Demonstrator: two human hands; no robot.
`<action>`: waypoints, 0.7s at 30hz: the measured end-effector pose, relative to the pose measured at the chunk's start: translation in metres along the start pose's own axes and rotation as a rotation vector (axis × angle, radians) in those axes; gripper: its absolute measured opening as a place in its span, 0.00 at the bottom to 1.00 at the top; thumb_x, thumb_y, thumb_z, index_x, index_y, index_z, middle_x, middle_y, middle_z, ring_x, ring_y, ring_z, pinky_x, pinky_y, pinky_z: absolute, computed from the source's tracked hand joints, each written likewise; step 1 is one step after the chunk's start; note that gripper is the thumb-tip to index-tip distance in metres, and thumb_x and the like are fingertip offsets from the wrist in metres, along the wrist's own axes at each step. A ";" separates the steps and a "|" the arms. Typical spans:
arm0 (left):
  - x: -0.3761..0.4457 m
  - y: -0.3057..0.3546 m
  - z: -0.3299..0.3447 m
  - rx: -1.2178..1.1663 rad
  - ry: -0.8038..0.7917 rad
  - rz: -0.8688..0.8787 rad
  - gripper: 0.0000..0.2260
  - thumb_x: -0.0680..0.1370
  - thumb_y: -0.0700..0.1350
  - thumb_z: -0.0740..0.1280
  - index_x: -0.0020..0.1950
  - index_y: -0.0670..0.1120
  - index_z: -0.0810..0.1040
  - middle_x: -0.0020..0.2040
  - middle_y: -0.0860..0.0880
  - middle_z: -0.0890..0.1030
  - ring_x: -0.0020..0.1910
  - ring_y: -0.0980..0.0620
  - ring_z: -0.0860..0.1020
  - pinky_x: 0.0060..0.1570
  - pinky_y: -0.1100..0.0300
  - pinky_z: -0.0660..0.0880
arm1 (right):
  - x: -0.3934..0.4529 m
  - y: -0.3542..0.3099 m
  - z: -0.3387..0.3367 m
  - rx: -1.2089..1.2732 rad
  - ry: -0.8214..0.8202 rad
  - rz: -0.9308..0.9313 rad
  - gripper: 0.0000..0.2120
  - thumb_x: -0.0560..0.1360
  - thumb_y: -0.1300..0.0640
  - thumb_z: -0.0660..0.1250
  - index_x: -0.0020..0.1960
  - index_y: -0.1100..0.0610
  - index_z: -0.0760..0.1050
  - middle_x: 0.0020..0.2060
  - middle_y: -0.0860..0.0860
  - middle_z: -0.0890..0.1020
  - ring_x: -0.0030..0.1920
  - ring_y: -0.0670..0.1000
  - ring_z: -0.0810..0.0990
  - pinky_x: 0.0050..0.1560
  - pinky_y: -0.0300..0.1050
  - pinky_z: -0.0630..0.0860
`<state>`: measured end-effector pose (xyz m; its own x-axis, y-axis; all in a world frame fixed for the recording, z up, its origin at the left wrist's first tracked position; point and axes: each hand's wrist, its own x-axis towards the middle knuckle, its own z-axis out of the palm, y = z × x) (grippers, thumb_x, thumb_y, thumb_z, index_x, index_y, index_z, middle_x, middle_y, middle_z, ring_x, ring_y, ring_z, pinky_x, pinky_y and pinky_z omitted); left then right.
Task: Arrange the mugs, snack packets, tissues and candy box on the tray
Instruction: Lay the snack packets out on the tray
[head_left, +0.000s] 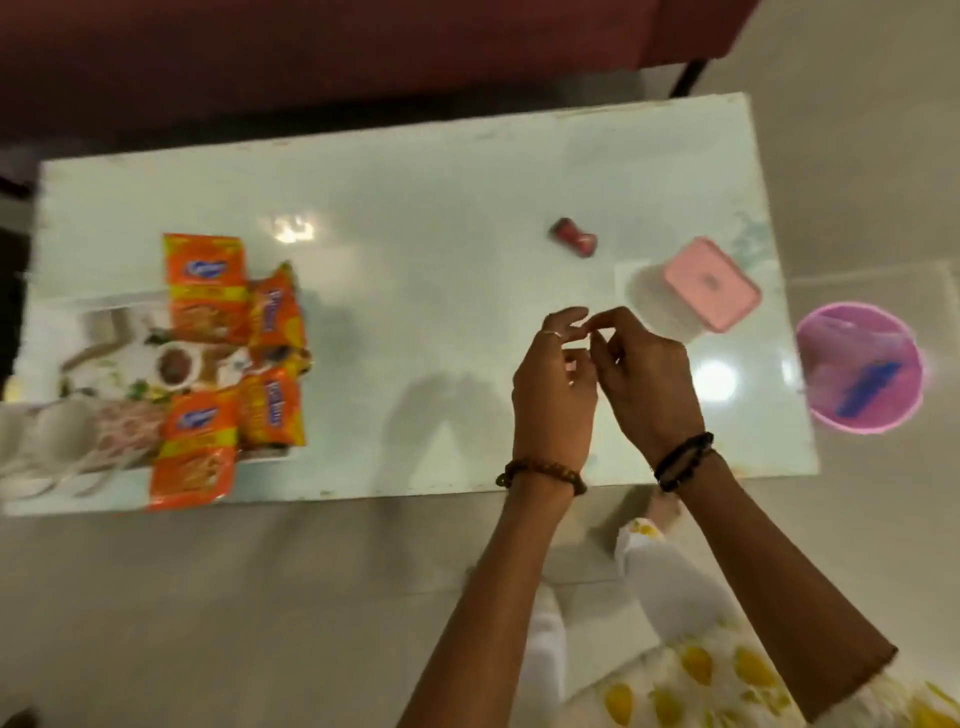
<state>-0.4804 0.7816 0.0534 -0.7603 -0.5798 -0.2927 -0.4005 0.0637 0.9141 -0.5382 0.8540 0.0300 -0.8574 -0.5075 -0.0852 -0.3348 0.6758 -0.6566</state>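
Observation:
A printed white tray (111, 332) lies at the table's left end. Several orange snack packets (207, 288) rest along its right side, one (193, 451) hanging over the front edge. White mugs (57, 431) stand at the tray's front left, blurred. A pink-lidded box (710, 283) stands at the right, and a small red candy (573, 237) lies on the table behind my hands. My left hand (553, 395) and my right hand (647, 384) meet over the table's front right. Their fingertips pinch together on something small; I cannot tell what it is.
The pale glossy table (415, 218) has a dark red sofa (311, 52) behind it. A pink bin (860, 366) with a blue item inside stands on the floor to the right. The floor lies in front, where my legs show.

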 end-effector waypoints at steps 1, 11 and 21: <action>-0.008 -0.010 -0.029 0.003 0.032 -0.001 0.18 0.76 0.33 0.61 0.64 0.46 0.71 0.60 0.47 0.78 0.51 0.55 0.76 0.49 0.77 0.70 | -0.007 -0.023 0.017 0.030 -0.052 -0.018 0.08 0.77 0.61 0.59 0.53 0.59 0.73 0.28 0.52 0.76 0.31 0.54 0.75 0.37 0.49 0.73; -0.039 -0.101 -0.216 -0.038 0.287 -0.174 0.29 0.74 0.37 0.67 0.62 0.64 0.58 0.72 0.48 0.66 0.69 0.52 0.67 0.66 0.60 0.65 | -0.017 -0.157 0.166 0.054 -0.430 -0.138 0.12 0.77 0.56 0.59 0.60 0.52 0.70 0.46 0.51 0.83 0.45 0.54 0.79 0.40 0.42 0.69; 0.050 -0.195 -0.313 0.582 0.093 -0.379 0.23 0.79 0.36 0.55 0.74 0.40 0.57 0.76 0.40 0.58 0.75 0.43 0.55 0.74 0.49 0.55 | 0.030 -0.222 0.251 -0.053 -0.409 -0.193 0.11 0.78 0.61 0.58 0.58 0.58 0.73 0.59 0.56 0.76 0.55 0.57 0.77 0.49 0.53 0.79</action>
<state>-0.2799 0.4858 -0.0510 -0.4781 -0.7133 -0.5125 -0.8577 0.2536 0.4472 -0.3912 0.5549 -0.0146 -0.5559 -0.7891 -0.2612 -0.5022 0.5693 -0.6509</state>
